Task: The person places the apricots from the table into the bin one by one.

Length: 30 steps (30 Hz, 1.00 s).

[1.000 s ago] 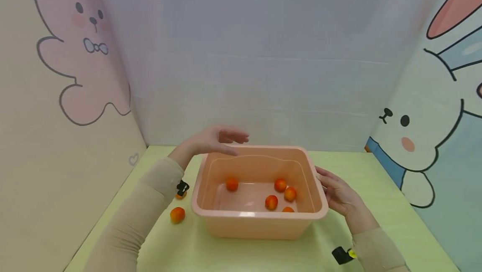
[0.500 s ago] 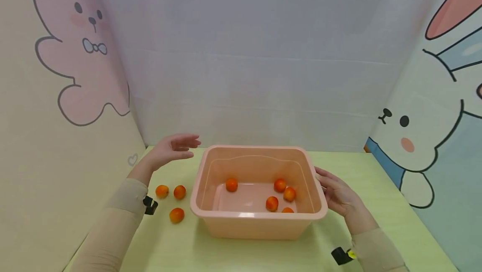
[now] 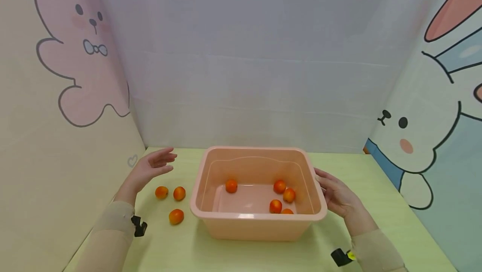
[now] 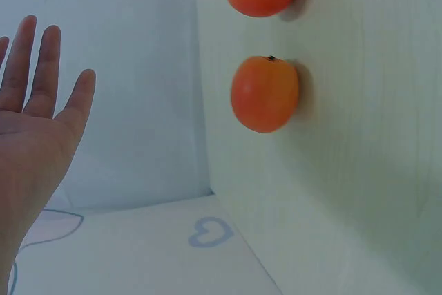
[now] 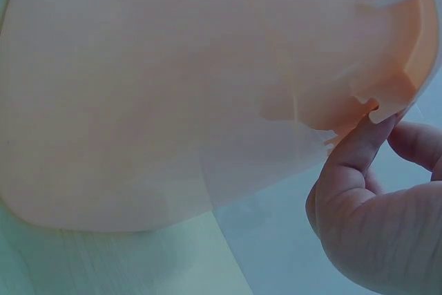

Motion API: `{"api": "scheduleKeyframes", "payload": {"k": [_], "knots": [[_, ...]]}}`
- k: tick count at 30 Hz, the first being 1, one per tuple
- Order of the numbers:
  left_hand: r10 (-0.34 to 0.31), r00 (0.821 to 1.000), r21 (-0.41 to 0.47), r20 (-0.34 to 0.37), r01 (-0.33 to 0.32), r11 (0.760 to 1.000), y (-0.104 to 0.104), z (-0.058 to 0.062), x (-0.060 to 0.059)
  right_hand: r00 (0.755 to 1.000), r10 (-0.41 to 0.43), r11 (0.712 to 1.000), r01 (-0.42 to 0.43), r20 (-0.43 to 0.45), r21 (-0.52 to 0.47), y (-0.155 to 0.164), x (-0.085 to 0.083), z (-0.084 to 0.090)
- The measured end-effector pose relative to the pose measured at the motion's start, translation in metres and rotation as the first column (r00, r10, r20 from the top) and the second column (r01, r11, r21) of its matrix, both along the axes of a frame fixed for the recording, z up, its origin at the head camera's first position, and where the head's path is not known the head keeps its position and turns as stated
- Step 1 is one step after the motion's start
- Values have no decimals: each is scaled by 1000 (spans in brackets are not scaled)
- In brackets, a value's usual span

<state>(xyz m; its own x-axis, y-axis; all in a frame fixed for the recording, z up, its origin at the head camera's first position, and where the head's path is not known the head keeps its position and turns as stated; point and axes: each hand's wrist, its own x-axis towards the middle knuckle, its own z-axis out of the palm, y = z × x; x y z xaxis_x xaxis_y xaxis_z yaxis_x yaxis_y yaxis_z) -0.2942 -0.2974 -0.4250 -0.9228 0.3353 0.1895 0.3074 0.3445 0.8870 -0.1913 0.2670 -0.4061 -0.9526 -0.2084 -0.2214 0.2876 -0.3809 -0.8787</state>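
A pink plastic basin (image 3: 260,227) stands on the table with several small orange-red round fruits (image 3: 279,186) inside. My right hand (image 3: 340,194) holds the basin's right rim. In the right wrist view the thumb and fingers of that hand (image 5: 373,205) pinch the rim (image 5: 421,39) from outside. My left hand (image 3: 150,168) hovers left of the basin with fingers extended, holding nothing. Near it lie three loose fruits, among them a front one (image 3: 176,216). One fruit (image 4: 264,94) in the left wrist view shows a small dark stem spot, apart from the hand.
The pale green table (image 3: 241,257) carries everything. A white sheet wall (image 3: 241,62) rises behind it. Side walls with cartoon animals stand left (image 3: 83,146) and right (image 3: 421,146). A black strap piece (image 3: 139,226) sits on the left sleeve.
My left hand has moved from above the basin's back left corner leftward and lower, uncovering the loose fruits. One fruit in the basin has shifted slightly right. My right hand stays on the rim.
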Motion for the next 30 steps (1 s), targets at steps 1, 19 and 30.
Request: {"api": "scheduleKeyframes", "payload": {"k": [1,19,30], "knots": [[16,1000,-11,-3,-16,1000,-3,-4,1,1000,1,1000,-1,-2,-1,0,0,0],[150,983,-10,106,-150,989,-30,-59,14,999,28,999,-28,-25,-20,0,0,-3],[138,973,9,184,-142,990,-36,-86,16,998,42,999,-43,-37,-11,2,1,-2]]}}
